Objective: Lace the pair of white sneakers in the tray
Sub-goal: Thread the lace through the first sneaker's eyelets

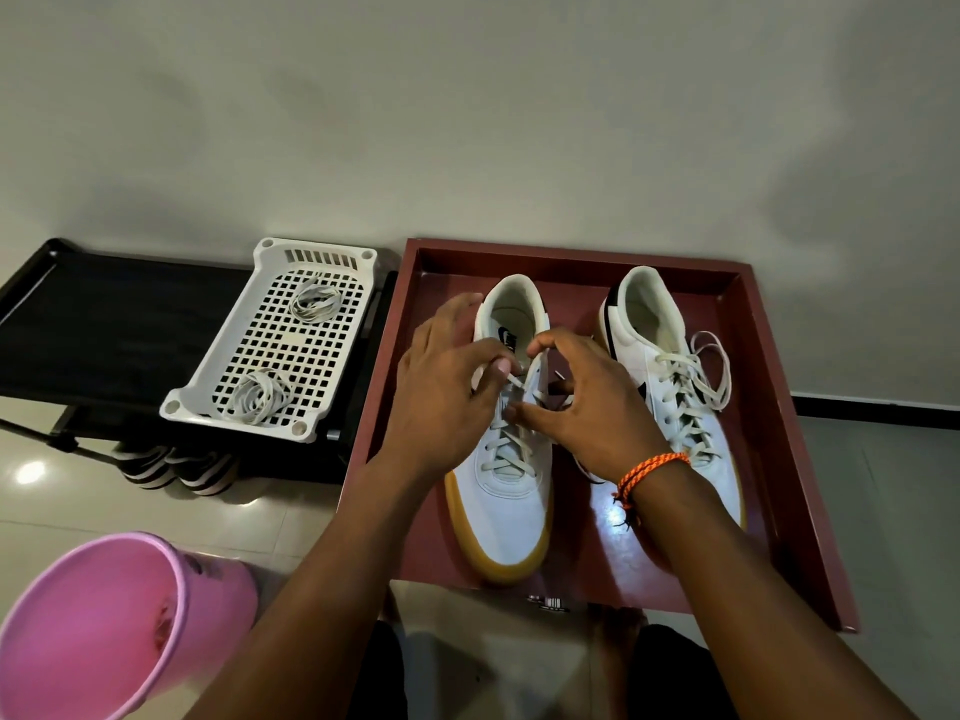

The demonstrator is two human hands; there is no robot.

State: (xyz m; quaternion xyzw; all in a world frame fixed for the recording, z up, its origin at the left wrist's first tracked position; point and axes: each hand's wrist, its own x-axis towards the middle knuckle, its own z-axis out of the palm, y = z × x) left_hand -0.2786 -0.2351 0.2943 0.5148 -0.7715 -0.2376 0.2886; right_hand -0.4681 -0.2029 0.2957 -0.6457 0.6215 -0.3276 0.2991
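Pale wall and glossy floor tiles are framing a dark red tray [753, 407] lying on the floor, and inside it the pair of white sneakers is sitting side by side, toes toward six o'clock and heels toward twelve. On the left sneaker [501, 504], at the tray's nine o'clock side, the lace [506, 449] is already crossing the lower eyelets, and both hands are working at its upper eyelets: the left hand [447, 387] is coming in from eight o'clock with fingers curled, pinching a lace end near the tongue, while the right hand [592, 402] is reaching across from four o'clock, thumb and forefinger curled toward the other side of the lacing, though what exactly it is gripping is hidden behind the fingers. The shoe's long axis is running straight away from the person, so the lace ends are lying just beyond the fingertips, toward twelve o'clock, and the left hand is sitting slightly nearer the open collar. The right sneaker [685, 407], at three o'clock, is looking fully laced, with loose loops spilling outward. Farther out at nine o'clock, a white perforated basket [332, 407] on a black rack [104, 314] is holding two bundles of spare laces [257, 397], and a pink bucket [104, 615] is standing at seven o'clock.
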